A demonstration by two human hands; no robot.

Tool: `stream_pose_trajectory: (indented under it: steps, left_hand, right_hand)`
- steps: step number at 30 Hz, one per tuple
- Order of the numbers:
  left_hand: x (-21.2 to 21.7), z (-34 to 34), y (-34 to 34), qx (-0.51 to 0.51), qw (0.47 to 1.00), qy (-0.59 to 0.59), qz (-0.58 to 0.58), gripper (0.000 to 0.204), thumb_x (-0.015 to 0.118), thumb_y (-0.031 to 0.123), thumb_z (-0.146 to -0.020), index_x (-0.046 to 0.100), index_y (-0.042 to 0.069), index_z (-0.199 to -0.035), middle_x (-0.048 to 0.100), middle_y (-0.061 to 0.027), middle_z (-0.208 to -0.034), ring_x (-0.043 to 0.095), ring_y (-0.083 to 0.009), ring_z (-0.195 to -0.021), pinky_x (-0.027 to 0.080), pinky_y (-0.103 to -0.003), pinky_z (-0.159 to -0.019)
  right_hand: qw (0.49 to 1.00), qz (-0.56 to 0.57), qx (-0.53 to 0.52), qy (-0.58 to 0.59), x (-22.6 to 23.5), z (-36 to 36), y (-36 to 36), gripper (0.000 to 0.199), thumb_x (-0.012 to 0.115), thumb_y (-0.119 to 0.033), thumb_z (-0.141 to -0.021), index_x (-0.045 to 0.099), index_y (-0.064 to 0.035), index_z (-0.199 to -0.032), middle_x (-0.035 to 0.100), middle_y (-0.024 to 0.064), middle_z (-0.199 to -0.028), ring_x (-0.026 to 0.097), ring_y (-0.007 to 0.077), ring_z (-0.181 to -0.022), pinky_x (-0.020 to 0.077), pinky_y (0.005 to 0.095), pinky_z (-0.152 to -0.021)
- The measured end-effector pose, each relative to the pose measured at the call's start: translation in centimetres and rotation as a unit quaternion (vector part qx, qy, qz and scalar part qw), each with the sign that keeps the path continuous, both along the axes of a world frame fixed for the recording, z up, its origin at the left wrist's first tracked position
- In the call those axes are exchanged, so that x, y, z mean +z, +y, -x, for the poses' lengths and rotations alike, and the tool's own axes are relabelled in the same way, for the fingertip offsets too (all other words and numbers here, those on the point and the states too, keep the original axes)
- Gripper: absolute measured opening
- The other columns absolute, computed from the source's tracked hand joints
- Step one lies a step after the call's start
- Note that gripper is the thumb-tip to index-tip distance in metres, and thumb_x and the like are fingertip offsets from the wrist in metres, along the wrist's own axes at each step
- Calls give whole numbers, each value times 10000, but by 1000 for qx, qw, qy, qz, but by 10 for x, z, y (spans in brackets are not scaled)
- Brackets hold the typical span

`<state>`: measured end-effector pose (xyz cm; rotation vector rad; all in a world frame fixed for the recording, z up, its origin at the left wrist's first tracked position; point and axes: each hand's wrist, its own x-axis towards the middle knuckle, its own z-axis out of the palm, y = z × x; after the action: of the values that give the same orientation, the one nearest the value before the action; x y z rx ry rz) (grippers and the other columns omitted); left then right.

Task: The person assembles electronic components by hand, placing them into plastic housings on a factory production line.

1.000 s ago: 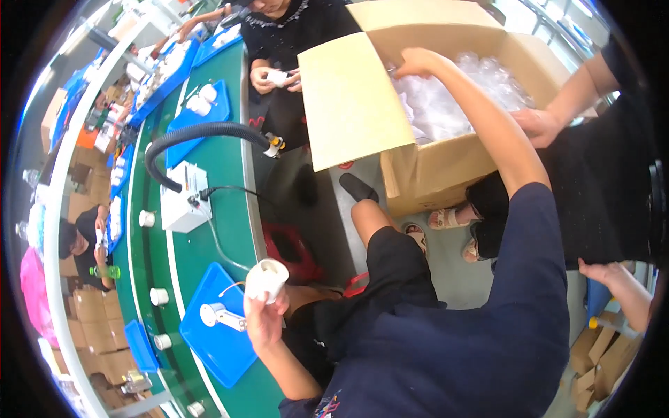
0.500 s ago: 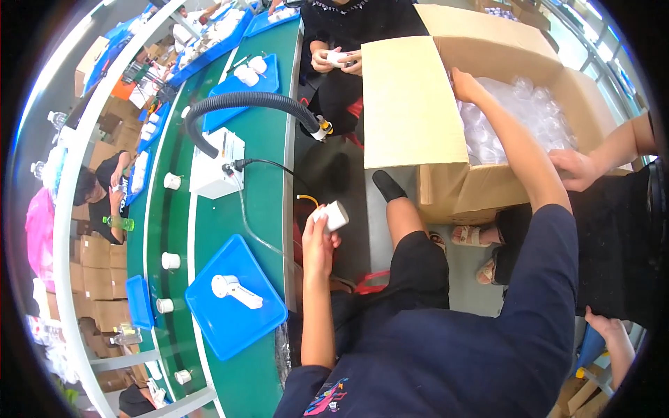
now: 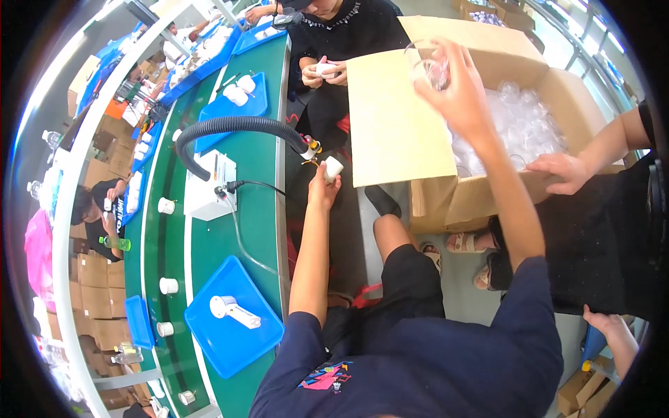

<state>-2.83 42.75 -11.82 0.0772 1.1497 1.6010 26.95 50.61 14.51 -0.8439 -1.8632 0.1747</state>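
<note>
Alongside, green conveyor belt (image 3: 209, 230) carries blue trays (image 3: 226, 324).

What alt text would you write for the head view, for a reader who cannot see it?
The left hand holds a small white plastic cup at a black ribbed hose nozzle beside a green conveyor belt, while the right hand lifts a clear plastic piece above a large open cardboard box.

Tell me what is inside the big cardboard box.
The cardboard box holds a heap of clear plastic pieces. The right hand holds one clear piece above it. The near flap hides the box's left part and bottom.
</note>
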Motion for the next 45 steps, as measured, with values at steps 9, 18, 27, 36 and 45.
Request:
stream_pose_trajectory:
  steps: [9, 18, 27, 36, 45]
  left_hand:
    - [-26, -3, 17, -34, 966, -231, -107, 418, 447, 437, -986, 577, 60, -1111, 629, -116, -924, 608, -212, -772, 494, -280, -591]
    - [-40, -5, 15, 137, 916, -355, -123, 370, 436, 369, -995, 560, 41, -1114, 593, -108, -885, 509, -211, -649, 454, -278, -557]
    - [-40, -5, -12, 61, 903, 424, 36, 388, 671, 280, -928, 542, 46, -1209, 611, -100, -1018, 601, -189, -862, 515, -336, -675]
    - [-35, -9, 15, 213, 928, -269, -143, 280, 496, 234, -1006, 539, 1, -1156, 596, -188, -1068, 606, -262, -963, 595, -400, -794]
    - [-46, 15, -60, -117, 982, -122, -79, 444, 461, 490, -948, 594, 72, -1016, 609, -89, -779, 521, -157, -535, 418, -267, -452]
  right_hand:
    - [860, 321, 394, -38, -88, 21, -157, 723, 792, -154, -736, 450, 2, -1354, 583, 164, -1148, 619, 283, -1049, 491, 369, -929]
    - [872, 425, 244, 3, -227, 48, -145, 669, 800, -244, -758, 484, -58, -1318, 630, 128, -1075, 611, 267, -908, 503, 378, -820]
    - [884, 436, 127, 112, -255, 90, -91, 476, 783, -195, -785, 604, 10, -1176, 666, 147, -1050, 647, 230, -956, 495, 336, -848]
    - [811, 500, 154, 262, -294, 103, -82, 339, 731, -149, -840, 643, 34, -1112, 688, 121, -1033, 645, 220, -967, 499, 331, -865]
    - [945, 283, 147, 77, -301, 140, -33, 567, 752, -90, -755, 524, -11, -1268, 591, 177, -1235, 556, 349, -1146, 434, 434, -1009]
